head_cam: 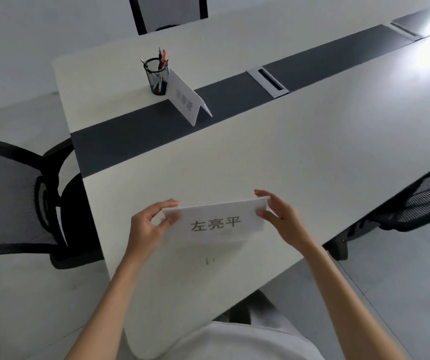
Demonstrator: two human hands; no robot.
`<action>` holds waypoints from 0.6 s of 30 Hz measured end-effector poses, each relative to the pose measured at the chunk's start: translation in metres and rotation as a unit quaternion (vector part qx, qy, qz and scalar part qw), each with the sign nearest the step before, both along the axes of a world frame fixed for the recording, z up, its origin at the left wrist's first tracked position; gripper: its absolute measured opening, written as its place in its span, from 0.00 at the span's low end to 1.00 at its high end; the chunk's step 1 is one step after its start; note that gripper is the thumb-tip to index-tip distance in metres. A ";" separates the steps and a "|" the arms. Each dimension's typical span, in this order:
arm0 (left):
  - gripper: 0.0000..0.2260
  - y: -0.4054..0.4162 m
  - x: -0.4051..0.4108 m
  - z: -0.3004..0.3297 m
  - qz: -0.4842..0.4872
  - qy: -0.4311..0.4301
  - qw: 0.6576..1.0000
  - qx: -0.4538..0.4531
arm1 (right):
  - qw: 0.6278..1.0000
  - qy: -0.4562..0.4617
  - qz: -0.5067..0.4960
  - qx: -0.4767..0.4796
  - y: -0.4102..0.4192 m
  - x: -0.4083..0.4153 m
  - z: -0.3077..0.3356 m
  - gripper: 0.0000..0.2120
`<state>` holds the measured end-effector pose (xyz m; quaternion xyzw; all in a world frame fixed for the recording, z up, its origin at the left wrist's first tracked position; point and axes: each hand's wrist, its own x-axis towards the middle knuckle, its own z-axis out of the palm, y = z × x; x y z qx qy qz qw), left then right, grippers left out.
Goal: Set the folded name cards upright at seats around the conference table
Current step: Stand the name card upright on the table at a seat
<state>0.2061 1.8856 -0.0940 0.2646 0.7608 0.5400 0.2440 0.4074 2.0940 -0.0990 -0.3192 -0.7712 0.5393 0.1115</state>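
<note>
A white folded name card (215, 223) with dark printed characters is held over the near part of the white conference table (312, 141). My left hand (148, 226) pinches the card's left end between thumb and fingers. My right hand (280, 216) pinches its right end. The printed face looks towards me. Whether the card's lower edge touches the table I cannot tell. A second folded name card (186, 98) stands upright like a tent on the dark centre strip (135, 133), farther back.
A black mesh pen holder (156, 76) with pens stands just left of the standing card. A cable hatch (267, 81) sits in the strip. Black mesh chairs stand at the left (13, 198), at the right (421, 203) and at the far end (167, 11).
</note>
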 end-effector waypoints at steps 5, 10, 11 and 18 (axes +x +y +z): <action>0.09 0.044 0.000 0.050 -0.086 0.059 0.995 0.007 | 0.994 0.085 -0.064 -0.003 0.032 0.015 0.040 0.15; 0.13 0.107 0.005 0.065 -0.096 0.099 0.990 0.022 | 0.989 0.119 -0.087 0.031 0.086 0.017 0.054 0.16; 0.12 0.121 0.005 0.064 -0.090 0.105 0.990 0.024 | 0.988 0.122 -0.090 0.033 0.099 0.016 0.053 0.16; 0.12 0.229 0.005 0.027 0.026 0.100 0.995 -0.003 | 0.977 -0.062 -0.136 0.154 0.192 0.008 -0.026 0.21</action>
